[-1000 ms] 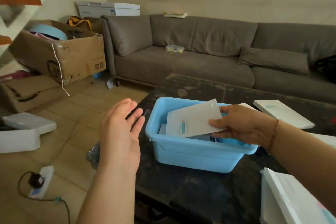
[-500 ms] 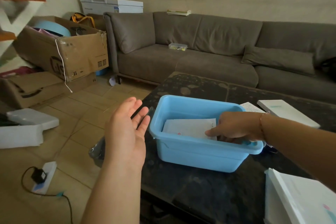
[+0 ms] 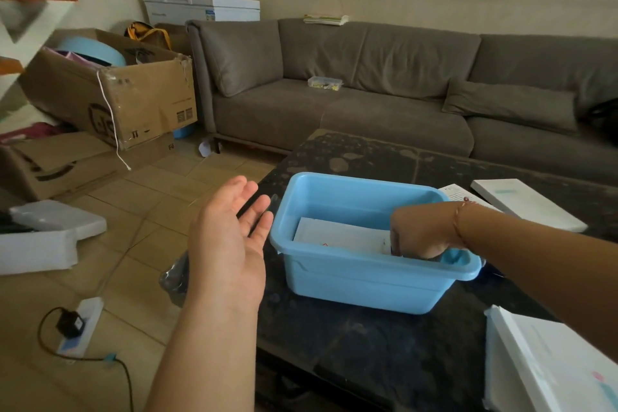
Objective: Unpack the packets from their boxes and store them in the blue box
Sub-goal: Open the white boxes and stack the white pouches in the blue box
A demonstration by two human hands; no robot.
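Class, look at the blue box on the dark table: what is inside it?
Inside the blue box lies a white packet, and the right hand reaches down at the packet's right end. The hand covers that end, and anything beneath the packet is hidden.

Dim, soft daylight (edges bowed, slightly blurred)

A second ago the right hand [image 3: 422, 231] held the packet [image 3: 341, 235] tilted above the blue box [image 3: 368, 281]. Now the packet lies flat inside, and the hand has sunk below the rim, fingers hidden behind the near wall.
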